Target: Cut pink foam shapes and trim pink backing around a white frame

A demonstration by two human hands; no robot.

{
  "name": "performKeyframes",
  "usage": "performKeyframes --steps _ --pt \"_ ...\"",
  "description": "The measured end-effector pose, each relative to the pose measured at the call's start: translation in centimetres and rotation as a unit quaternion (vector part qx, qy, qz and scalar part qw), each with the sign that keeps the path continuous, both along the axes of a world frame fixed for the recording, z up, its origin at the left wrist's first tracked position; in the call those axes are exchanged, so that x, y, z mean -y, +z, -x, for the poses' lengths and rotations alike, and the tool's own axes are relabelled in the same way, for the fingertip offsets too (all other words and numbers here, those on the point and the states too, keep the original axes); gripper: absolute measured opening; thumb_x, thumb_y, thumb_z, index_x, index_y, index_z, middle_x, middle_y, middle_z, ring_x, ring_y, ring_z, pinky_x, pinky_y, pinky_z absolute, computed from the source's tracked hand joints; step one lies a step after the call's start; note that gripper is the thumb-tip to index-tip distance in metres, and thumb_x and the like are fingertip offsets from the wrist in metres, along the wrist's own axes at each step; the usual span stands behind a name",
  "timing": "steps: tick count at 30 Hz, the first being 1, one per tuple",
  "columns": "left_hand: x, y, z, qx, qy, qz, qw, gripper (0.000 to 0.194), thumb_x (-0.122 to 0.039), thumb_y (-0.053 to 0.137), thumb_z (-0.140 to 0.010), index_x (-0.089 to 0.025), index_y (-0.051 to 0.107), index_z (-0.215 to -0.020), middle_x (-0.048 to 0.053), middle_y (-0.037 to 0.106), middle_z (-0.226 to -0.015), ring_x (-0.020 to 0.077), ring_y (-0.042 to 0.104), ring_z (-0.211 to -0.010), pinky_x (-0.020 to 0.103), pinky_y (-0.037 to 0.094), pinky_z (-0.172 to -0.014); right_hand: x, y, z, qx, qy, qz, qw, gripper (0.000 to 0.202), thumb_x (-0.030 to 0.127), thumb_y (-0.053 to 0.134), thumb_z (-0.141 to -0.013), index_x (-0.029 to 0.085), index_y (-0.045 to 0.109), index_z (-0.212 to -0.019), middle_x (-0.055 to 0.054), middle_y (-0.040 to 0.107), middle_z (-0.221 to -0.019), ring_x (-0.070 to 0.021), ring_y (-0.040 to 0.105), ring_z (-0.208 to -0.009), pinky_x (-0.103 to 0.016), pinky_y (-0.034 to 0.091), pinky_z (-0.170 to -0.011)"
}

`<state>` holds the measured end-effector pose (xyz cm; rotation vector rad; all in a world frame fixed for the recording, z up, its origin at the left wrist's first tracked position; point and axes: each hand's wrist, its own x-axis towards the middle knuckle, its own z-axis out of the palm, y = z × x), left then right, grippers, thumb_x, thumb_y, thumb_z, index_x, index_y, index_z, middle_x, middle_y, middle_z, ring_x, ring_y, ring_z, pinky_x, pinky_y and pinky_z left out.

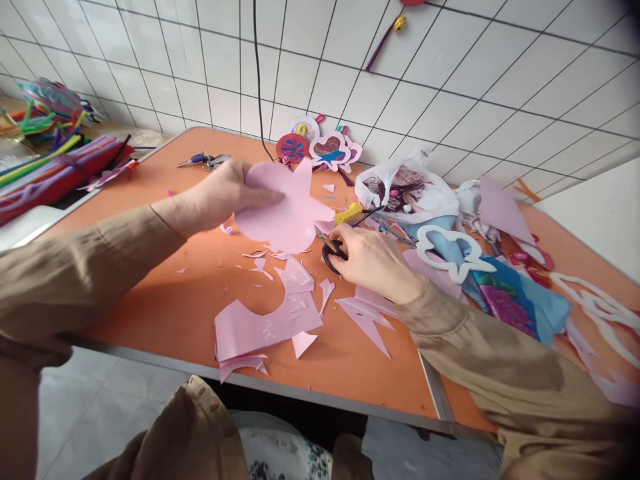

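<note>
A pink cut-out sheet (287,217) with rounded lobes and pointed tips is pinched at its upper left by my left hand (225,197), thumb on top. My right hand (373,257) is closed around the black handles of a pair of scissors (334,252). The scissors' blades point up and left and meet the lower right edge of the pink sheet. Below the sheet, pink offcuts (265,327) and small slivers lie on the orange table (165,307). A yellow-handled tool (349,213) lies just beyond my right hand.
Finished ornaments (327,148) rest against the tiled wall. A white plastic bag (435,193) with dark tassels sits at back right, near white flower-shaped frames (450,250) and blue fabric (545,303). Keys (200,160) lie at back left; coloured pipe cleaners (60,173) are piled far left.
</note>
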<state>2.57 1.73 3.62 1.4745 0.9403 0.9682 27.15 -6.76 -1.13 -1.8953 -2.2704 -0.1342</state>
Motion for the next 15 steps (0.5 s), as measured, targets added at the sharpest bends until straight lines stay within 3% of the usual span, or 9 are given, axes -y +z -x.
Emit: performKeyframes --steps 1,4,8,12,15 --pt "-0.3 1.1 -0.3 -0.008 -0.044 -0.015 0.999 0.027 -0.029 0.089 -0.065 -0.01 0.077 -0.081 0.005 0.072 -0.069 0.0254 0.073 -0.076 0.037 0.061 -0.071 0.0 0.0 0.0 -0.009 0.005 0.001 1.0 0.025 0.026 0.061 -0.086 0.016 0.066 -0.108 -0.007 0.074 -0.079 -0.0239 0.067 -0.073 -0.031 0.033 -0.06" --pt "-1.4 3.7 -1.5 0.044 -0.047 -0.077 0.995 0.024 -0.024 0.087 -0.068 -0.009 0.074 -0.081 0.006 0.074 -0.082 0.0249 0.072 -0.087 0.038 0.059 -0.08 -0.2 -0.2 0.1 -0.033 0.086 0.027 0.995 0.022 0.021 0.062 -0.084 0.016 0.068 -0.105 -0.007 0.073 -0.085 -0.02 0.064 -0.072 -0.029 0.038 -0.063" --pt "-2.6 4.8 -3.2 0.077 -0.069 -0.104 0.989 0.011 -0.015 0.081 -0.071 -0.01 0.072 -0.074 0.004 0.073 -0.083 0.0328 0.072 -0.107 0.043 0.057 -0.09 -0.6 -0.5 -0.1 -0.016 0.172 0.019 0.985 0.013 0.019 0.064 -0.082 0.015 0.073 -0.089 -0.01 0.071 -0.087 -0.0222 0.062 -0.083 -0.031 0.043 -0.073" --pt "-2.7 4.4 -4.3 0.086 -0.121 -0.116 0.982 0.014 -0.018 0.081 -0.069 -0.011 0.07 -0.073 0.001 0.072 -0.079 0.0349 0.071 -0.11 0.044 0.056 -0.091 -1.0 -0.9 -0.6 0.0 0.103 0.0 0.995 0.016 0.023 0.062 -0.086 0.018 0.077 -0.087 -0.008 0.071 -0.076 -0.0229 0.063 -0.079 -0.032 0.038 -0.068" --pt "-2.6 4.3 -4.4 0.083 -0.142 -0.122 0.979 0.014 -0.018 0.081 -0.071 -0.011 0.069 -0.073 0.001 0.072 -0.077 0.028 0.075 -0.098 0.042 0.057 -0.09 -1.1 -1.0 -0.7 -0.036 0.046 -0.02 0.998 0.018 0.025 0.061 -0.088 0.02 0.079 -0.091 -0.004 0.069 -0.068 -0.0177 0.059 -0.063 -0.03 0.032 -0.061"
